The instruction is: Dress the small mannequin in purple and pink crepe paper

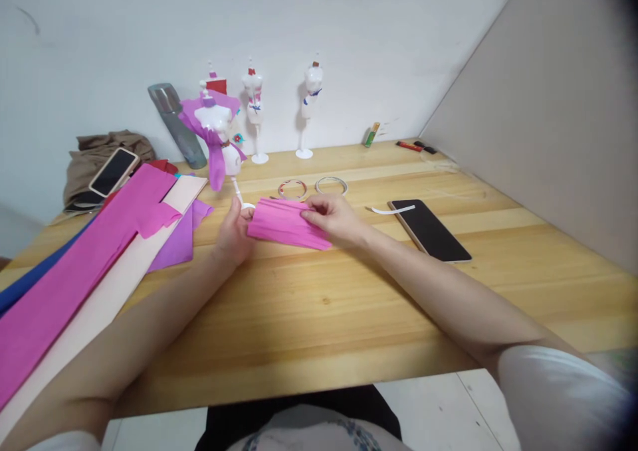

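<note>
A pleated piece of pink crepe paper point(286, 225) is stretched between my two hands, just above the wooden table. My left hand point(236, 235) grips its left end, with thumb and fingers closed on the edge. Thumb and fingertips of my right hand point(331, 218) pinch the paper's upper right part. Right behind my left hand stands a small white dress-form mannequin point(230, 160) draped in purple paper point(215, 147). Two rolls of tape, a patterned one point(292, 197) and a pale one point(331, 194), lie just beyond the pink piece.
Long sheets of pink paper point(94, 252), cream paper point(134, 275) and purple paper point(179, 242) cover the table's left side. More mannequins point(313, 82) stand along the wall near a grey bottle point(179, 129). A black tablet point(432, 233) lies right, a white strip point(393, 210) over its corner.
</note>
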{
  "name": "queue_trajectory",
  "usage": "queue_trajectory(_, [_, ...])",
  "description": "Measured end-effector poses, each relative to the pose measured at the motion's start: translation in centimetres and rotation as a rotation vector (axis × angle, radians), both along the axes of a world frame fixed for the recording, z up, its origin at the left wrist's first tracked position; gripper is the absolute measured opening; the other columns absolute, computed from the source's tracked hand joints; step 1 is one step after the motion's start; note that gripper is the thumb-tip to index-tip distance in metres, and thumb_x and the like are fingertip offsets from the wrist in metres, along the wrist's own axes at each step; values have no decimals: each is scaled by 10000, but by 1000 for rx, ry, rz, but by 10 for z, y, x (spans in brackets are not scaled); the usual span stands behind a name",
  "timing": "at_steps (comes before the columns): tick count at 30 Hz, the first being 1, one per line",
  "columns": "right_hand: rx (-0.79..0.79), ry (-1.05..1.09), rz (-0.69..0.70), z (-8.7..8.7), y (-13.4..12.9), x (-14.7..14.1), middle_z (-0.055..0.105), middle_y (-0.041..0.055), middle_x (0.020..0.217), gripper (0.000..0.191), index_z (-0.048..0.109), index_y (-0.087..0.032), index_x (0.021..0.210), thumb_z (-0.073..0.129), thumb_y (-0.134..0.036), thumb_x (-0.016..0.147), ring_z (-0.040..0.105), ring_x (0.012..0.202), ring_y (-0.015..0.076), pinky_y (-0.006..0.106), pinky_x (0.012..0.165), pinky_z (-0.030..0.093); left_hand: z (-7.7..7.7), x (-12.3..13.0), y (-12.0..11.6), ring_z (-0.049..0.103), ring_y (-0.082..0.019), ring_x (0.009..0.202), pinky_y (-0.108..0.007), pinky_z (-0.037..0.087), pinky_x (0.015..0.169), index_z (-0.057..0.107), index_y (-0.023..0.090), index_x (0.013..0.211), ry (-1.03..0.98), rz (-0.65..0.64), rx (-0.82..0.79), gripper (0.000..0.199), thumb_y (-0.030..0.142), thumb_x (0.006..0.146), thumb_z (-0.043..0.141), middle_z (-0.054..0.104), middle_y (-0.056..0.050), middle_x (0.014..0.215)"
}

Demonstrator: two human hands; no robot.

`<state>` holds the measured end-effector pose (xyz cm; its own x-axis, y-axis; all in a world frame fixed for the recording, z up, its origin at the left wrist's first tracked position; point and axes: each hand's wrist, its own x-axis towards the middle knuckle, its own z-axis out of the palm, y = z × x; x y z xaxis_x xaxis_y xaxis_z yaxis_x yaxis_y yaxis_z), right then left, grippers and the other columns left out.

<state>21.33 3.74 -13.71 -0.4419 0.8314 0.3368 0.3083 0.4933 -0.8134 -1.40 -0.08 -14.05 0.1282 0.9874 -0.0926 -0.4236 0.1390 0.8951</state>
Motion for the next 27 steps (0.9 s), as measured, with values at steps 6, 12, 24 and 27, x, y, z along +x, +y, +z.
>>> queue_trajectory(6, [34,-71,89,9,-2,3,479,-29,591,233,589,-196,637,605,-300,845,423,585,124,286,590,292,-4,-13,-3,588,-149,626,-264,474,605,684,212,760,316,57,154,267,457,707,774,629,3,646])
queue_trajectory(12, [17,-82,176,10,-6,3,739,25,828,152,775,-206,898,683,-272,798,619,728,184,318,705,435,1,-15,-4,527,-122,604,-234,426,596,655,189,625,550,147,313,151,296,688,742,589,23,606])
queue_trajectory(24, [-224,439,-159,-24,4,-9,758,13,806,139,790,-242,792,765,-345,702,664,771,183,347,780,508,0,-10,-5,545,-130,557,-249,447,598,712,203,817,458,253,154,133,263,698,710,648,34,600])
queue_trajectory(27, [-226,495,-203,-28,6,-10,763,11,834,188,788,-244,812,783,-382,685,661,796,185,360,809,508,0,-10,-5,532,-131,551,-246,435,572,679,208,716,497,238,172,80,289,719,682,630,30,599])
